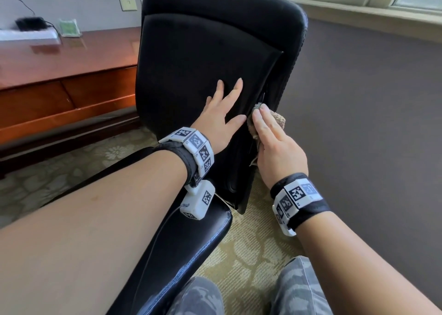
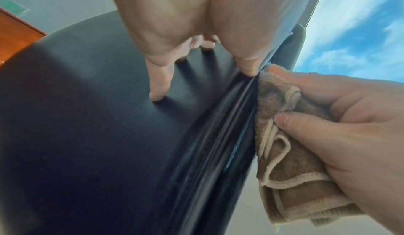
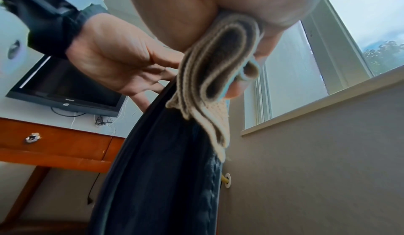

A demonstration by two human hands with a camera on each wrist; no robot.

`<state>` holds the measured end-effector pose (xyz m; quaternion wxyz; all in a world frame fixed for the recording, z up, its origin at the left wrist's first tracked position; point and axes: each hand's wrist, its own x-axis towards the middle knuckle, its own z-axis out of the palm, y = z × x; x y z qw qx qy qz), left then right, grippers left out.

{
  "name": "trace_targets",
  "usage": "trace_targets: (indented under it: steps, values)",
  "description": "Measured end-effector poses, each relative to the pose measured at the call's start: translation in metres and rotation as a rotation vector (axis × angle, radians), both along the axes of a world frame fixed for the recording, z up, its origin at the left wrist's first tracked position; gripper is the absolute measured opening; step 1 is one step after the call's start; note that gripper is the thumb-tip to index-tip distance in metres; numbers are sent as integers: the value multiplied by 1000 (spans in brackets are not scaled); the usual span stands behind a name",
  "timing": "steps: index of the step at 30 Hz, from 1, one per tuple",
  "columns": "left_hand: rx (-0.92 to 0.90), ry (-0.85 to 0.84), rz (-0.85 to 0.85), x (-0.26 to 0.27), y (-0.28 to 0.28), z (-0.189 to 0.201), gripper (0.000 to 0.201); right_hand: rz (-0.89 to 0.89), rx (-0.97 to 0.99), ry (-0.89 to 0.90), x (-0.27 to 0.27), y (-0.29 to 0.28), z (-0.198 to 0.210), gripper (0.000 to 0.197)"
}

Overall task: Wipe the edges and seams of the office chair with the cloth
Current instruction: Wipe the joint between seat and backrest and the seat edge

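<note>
Fingers (image 1: 235, 90) of the left hand (image 1: 221, 118) lie straight and spread on the back panel of the office chair (image 1: 203, 59), pressing flat and gripping nothing; in the left wrist view only some fingertips show, the rest is hidden behind the palm. The chair is the biggest thing in view, black, with its backrest turned toward the person. Its base and wheels cannot be seen, and its front side is hidden. One armrest (image 1: 191, 238) passes under the left forearm and is cut off at the lower edge of the head view. Along the right side of the chair's back panel runs a seam (image 2: 220, 135).

Left of the chair stands a wooden desk (image 1: 71, 59), only partly in the picture; small things on its far end are too blurred to name. Behind the chair, to the right, is a window sill (image 1: 358, 15). Under the chair the floor has a patterned carpet (image 1: 251, 243).

Just right of the seam, the right hand (image 1: 275, 145) holds the folded brown cloth (image 2: 290, 148), with its fingers laid over the top and the thumb (image 2: 306, 123) pinching it from the side. The cloth touches the chair at the seam, beside the left thumb. From the head camera most of the cloth is covered by the hand.
</note>
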<state>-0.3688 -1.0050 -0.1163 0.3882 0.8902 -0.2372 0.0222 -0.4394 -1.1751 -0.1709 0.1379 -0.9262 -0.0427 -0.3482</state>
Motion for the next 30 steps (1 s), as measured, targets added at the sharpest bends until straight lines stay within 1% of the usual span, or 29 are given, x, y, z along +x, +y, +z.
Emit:
trace_targets:
  steps: [3, 6, 9, 11, 12, 14, 18, 20, 23, 25, 30]
  values:
    - [11, 0, 0, 3, 0, 0, 71, 5, -23, 54, -3, 0, -7, 83]
    - [18, 2, 6, 3, 1, 1, 71, 37, -47, 85, -8, -2, -4, 73]
    - [16, 6, 0, 1, 2, 1, 71, 56, 163, -81, -17, -1, 24, 52]
    - [15, 13, 0, 0, 1, 1, 72, 80, 277, -143, -20, 0, 44, 43]
    - [15, 17, 2, -1, 1, 2, 72, 73, 307, -151, -18, 0, 51, 44]
    - [17, 15, 8, -2, 1, 2, 72, 32, 263, -128, -12, 3, 56, 51]
    - [2, 11, 5, -2, 0, 3, 72, -27, 111, -28, -4, 12, 42, 67]
    - [-3, 13, 8, -3, -1, 3, 72, -47, 95, 14, -2, 15, 38, 70]
    - [-10, 16, 9, -2, -3, 2, 72, -33, 116, 47, -2, 16, 38, 71]
    - [-13, 14, 7, -2, -4, 1, 72, -28, 163, 91, -2, 16, 40, 71]
    - [-17, 26, 6, -2, -5, 1, 72, -23, 287, 167, -8, 22, 44, 63]
